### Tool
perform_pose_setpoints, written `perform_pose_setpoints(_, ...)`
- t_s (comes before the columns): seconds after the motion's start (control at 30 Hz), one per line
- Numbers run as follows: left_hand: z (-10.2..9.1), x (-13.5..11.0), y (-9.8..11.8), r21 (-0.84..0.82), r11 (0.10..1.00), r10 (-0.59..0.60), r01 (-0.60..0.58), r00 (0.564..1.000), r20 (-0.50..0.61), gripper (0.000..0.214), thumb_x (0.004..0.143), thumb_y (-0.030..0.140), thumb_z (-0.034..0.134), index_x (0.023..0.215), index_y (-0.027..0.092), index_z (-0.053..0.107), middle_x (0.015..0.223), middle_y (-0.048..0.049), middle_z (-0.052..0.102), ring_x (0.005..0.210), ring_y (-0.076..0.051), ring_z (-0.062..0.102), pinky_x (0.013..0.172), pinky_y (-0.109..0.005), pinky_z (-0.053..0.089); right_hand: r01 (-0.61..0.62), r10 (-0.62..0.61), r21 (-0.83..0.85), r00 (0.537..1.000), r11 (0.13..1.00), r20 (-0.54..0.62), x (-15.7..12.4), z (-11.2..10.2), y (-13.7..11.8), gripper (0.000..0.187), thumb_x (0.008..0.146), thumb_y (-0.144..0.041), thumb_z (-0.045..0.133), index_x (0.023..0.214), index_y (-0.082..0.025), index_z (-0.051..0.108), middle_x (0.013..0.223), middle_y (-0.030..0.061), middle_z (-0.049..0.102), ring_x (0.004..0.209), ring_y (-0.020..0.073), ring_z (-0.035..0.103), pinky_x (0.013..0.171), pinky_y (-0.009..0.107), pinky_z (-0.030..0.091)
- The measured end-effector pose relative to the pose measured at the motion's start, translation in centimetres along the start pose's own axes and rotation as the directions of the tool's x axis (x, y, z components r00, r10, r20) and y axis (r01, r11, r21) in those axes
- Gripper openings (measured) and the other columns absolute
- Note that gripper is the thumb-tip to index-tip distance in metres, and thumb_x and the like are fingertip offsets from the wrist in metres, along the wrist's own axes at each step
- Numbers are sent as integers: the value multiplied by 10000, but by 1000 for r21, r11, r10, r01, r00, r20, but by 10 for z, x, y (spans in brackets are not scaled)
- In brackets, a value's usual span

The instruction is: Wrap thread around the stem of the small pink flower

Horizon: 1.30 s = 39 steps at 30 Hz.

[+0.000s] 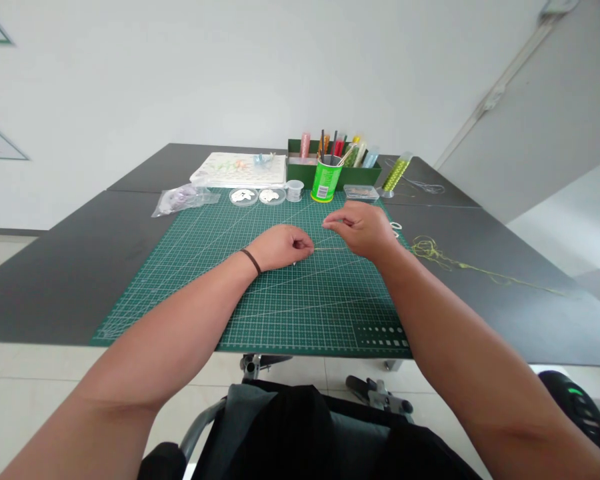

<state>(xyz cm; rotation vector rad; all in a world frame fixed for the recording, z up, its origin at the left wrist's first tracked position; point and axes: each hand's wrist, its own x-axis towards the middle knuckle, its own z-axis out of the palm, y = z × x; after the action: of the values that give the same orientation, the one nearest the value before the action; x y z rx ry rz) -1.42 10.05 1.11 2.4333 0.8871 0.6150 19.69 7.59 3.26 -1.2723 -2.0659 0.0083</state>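
The left hand [281, 247] lay curled closed on the middle of the green cutting mat [305, 313], its fingertips pinching a thin yellow-green wire [331, 249]. The wire looked fine and pale, and ran out straight to the right, nearly lost against the mat's grid lines. The right hand [363, 230] was held just above the mat, apart from the left, with thumb and forefinger pressed together; whether they held the wire, I could not tell.

Along the mat's far edge sat two round clear dishes of white pieces [243, 196] and a green can of tools [326, 179]. To the mat's right, a loose tangle of yellow-green wire [430, 250] lay across the dark counter [520, 320].
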Motion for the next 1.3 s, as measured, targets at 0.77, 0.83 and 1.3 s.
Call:
perform_pose_setpoints(0.77, -2, 7, -8, -393, 894, -359, 214, 868, -343, 86, 768, 236, 636, 754, 166, 682, 678, -2, 683, 536, -85, 547, 526, -223, 437, 204, -211, -168, 977, 965, -28, -11, 13, -7, 323, 945, -339, 464, 887, -210, 754, 730, 58, 670, 663, 166, 532, 693, 322, 403)
perform_pose_setpoints(0.83, -1, 8, -9, -438, 877, -374, 198, 854, -363, 100, 778, 254, 640, 758, 164, 680, 684, -4, 682, 536, -83, 544, 535, -227, 448, 194, -203, -161, 979, 968, -38, -11, 13, -5, 311, 939, -336, 476, 872, -208, 751, 718, 57, 670, 664, 167, 545, 689, 320, 413)
perform_pose_setpoints(1.3, 0, 11, -8, -642, 752, -450, 149, 828, -334, 115, 764, 270, 662, 737, 158, 663, 650, 2, 643, 516, -72, 518, 497, -210, 436, 34, -41, -98, 997, 995, -65, -9, 16, 8, 217, 893, -323, 544, 816, -228, 724, 739, 42, 668, 723, 175, 583, 709, 316, 427)
